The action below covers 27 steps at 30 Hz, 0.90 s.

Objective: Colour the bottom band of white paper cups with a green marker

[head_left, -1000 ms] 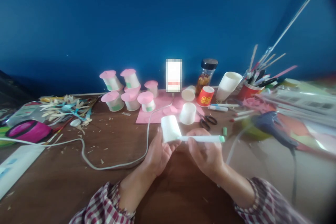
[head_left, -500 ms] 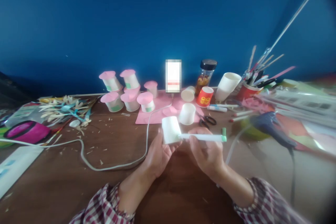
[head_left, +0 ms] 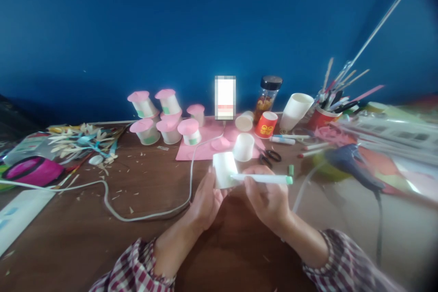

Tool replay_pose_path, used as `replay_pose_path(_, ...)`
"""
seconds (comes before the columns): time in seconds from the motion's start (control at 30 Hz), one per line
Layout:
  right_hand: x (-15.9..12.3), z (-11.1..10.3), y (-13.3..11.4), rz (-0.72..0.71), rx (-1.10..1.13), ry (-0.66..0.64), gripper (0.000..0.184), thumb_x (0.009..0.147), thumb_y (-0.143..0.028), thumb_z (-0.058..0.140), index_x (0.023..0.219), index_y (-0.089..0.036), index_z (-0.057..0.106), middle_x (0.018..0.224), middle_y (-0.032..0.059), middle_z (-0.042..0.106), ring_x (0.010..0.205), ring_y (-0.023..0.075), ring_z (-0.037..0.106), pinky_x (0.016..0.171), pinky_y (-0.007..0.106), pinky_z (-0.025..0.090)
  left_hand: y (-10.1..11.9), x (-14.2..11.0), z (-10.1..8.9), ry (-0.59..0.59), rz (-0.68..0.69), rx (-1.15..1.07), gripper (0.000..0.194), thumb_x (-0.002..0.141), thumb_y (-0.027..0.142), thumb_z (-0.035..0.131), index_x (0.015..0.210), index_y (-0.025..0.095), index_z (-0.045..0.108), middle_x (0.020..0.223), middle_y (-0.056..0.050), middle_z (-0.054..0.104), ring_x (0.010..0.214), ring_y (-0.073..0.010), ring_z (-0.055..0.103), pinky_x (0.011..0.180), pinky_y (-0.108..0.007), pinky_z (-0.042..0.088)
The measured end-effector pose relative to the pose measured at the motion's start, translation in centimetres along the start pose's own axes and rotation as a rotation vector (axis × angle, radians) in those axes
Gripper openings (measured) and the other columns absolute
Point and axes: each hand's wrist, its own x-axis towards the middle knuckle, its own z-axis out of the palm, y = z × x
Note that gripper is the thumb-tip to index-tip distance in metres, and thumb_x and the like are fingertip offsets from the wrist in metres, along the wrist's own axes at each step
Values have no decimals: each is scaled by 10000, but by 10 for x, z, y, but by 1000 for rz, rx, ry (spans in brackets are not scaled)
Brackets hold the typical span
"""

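My left hand (head_left: 207, 200) is closed around a small white paper cup (head_left: 224, 169), tipped on its side in front of me. A white marker with a green end (head_left: 270, 178) lies in the pinch of my right hand (head_left: 268, 198), its tip against the right part of the cup. Faint green shows on the cup near that tip. Just beyond the hands stands another white paper cup (head_left: 243, 147) on a sheet of pink paper (head_left: 188, 152). A small green cap (head_left: 291, 170) is on the table past my right hand.
Several cups with pink lids (head_left: 145, 131) stand at the back left. A white cable (head_left: 137, 219) curves across the table. Black scissors (head_left: 270, 156), a red cup (head_left: 266, 124) and a jar (head_left: 268, 96) are at the back right. A glue gun (head_left: 356, 166) lies farther right.
The cup has shifted slightly to the right in my left hand. The marker tip has slid a little left over the cup's surface. Both hands keep their grip.
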Motion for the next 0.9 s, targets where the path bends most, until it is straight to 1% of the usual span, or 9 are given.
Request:
replay_pose_path(0.07, 0, 0, 1, 3, -7, 2, 70, 862, -164, 538, 903, -196, 584, 769, 24, 645, 622, 138, 623, 553, 224, 510, 0, 0, 0, -11, 17, 5, 481, 892, 488, 485, 1145, 106, 633, 1086, -141, 704, 1089, -275, 604, 995, -421, 398)
replay_pose_path(0.27, -3, 0, 0, 13, 1, -69, 36, 851, -178, 552, 856, -198, 581, 746, 10, 637, 623, 134, 626, 570, 224, 500, -1, 0, -2, -24, 41, 22, 510, 888, 517, 471, 1199, 136, 605, 1138, -128, 685, 1138, -265, 571, 1000, -409, 392)
replay_pose_path(0.4, -3, 1, -1, 3, -2, -48, 52, 855, -172, 549, 878, -198, 588, 757, 18, 645, 626, 137, 629, 561, 223, 503, -2, -1, -2, -38, 66, 18, 508, 873, 517, 502, 1198, 142, 609, 1125, -133, 689, 1125, -269, 579, 992, -408, 399)
replay_pose_path(0.5, -2, 1, 0, 8, -27, -40, 55, 860, -180, 547, 875, -197, 596, 759, 26, 652, 637, 146, 633, 570, 232, 509, -3, -1, -1, -54, 77, 31, 475, 889, 488, 491, 1201, 147, 600, 1130, -130, 687, 1137, -268, 576, 989, -393, 404)
replay_pose_path(0.63, -2, 0, -2, 5, -12, -74, 46, 858, -194, 543, 844, -193, 587, 731, 15, 645, 617, 138, 622, 580, 233, 508, -3, -1, -2, -31, 59, 30, 424, 887, 483, 491, 1160, 186, 622, 1098, -115, 701, 1130, -266, 582, 966, -375, 428)
replay_pose_path(0.8, -3, -1, -3, 18, 8, -91, 52, 860, -206, 534, 830, -193, 574, 711, 8, 627, 592, 134, 608, 554, 228, 500, -3, 0, -3, 20, 67, 28, 465, 849, 521, 538, 1126, 161, 638, 1078, -121, 702, 1110, -272, 590, 957, -396, 433)
replay_pose_path(0.9, -3, 0, -2, 21, 0, -77, 38, 860, -195, 541, 844, -196, 576, 731, 11, 630, 608, 136, 615, 550, 225, 498, -3, 1, -4, 16, 74, 38, 464, 860, 512, 525, 1137, 155, 632, 1102, -129, 694, 1107, -267, 590, 962, -392, 426)
